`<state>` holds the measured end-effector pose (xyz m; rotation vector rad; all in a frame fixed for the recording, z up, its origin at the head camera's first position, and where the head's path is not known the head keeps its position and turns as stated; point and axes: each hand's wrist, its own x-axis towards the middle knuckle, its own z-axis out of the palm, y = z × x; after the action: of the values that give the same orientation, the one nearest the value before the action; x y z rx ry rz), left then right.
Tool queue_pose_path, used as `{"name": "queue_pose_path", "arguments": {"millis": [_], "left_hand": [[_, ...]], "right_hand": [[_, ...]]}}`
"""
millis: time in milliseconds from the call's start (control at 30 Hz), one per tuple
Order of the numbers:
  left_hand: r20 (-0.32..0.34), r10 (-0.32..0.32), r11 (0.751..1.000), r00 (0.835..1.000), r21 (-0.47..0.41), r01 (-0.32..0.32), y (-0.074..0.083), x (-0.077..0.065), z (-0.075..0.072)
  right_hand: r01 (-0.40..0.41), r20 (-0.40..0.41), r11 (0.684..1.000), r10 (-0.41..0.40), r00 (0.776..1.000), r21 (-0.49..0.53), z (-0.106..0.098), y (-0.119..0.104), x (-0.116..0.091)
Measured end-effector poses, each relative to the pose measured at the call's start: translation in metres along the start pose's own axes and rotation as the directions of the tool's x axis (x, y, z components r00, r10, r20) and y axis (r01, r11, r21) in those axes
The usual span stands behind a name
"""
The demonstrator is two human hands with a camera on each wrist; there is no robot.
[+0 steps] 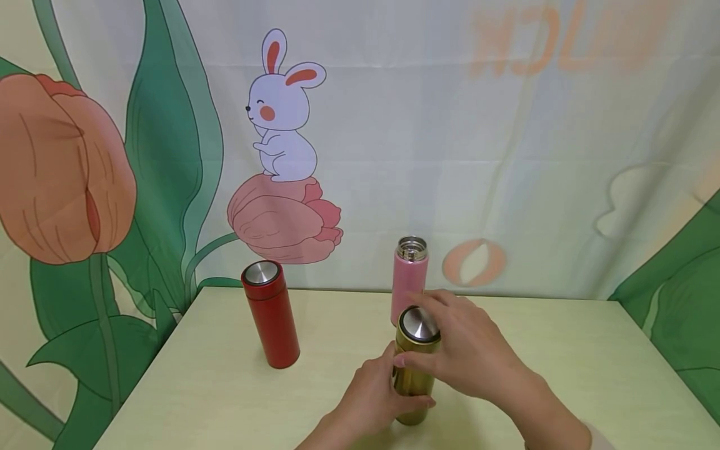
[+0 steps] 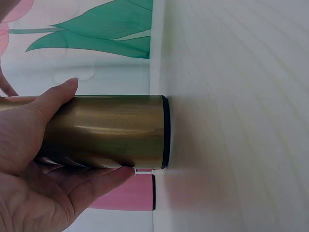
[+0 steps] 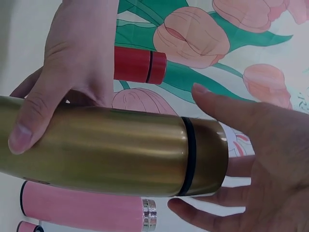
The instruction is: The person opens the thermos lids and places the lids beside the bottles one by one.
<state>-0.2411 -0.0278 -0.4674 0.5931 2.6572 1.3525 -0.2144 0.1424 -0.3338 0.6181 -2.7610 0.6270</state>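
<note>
Behind the pale table (image 1: pixel 185 400) hangs a printed cloth (image 1: pixel 382 125) with tulips and a rabbit. The gold bottle (image 1: pixel 413 378) is shiny, with silver-topped lid (image 1: pixel 420 324), and it is upright, well forward of the back edge — the left hand (image 1: pixel 374 390) grips its body, while the right hand (image 1: pixel 472 350) spreads open around the lid. These partly hide the pink bottle (image 1: pixel 407 275), lidless, near the back edge — a red bottle (image 1: pixel 275 328) stands toward the left edge.
</note>
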Motion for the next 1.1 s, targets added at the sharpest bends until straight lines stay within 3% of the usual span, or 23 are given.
{"name": "queue_pose_path", "arguments": {"millis": [233,567,1100], "left_hand": [[0.0,-0.016,1.0,1.0,-0.006,0.016,0.0,0.001,0.0],[0.003,-0.005,1.0,1.0,-0.003,0.005,-0.001,0.001,0.0],[0.006,-0.004,1.0,1.0,0.013,0.004,0.001,0.001,0.0]], "right_hand": [[-0.079,-0.055,0.99,0.073,0.996,-0.119,0.003,-0.006,-0.002],[-0.081,-0.131,0.971,0.052,0.99,-0.225,0.01,-0.01,-0.002],[-0.049,-0.123,0.972,0.021,0.992,-0.228,0.009,-0.012,-0.002]]}}
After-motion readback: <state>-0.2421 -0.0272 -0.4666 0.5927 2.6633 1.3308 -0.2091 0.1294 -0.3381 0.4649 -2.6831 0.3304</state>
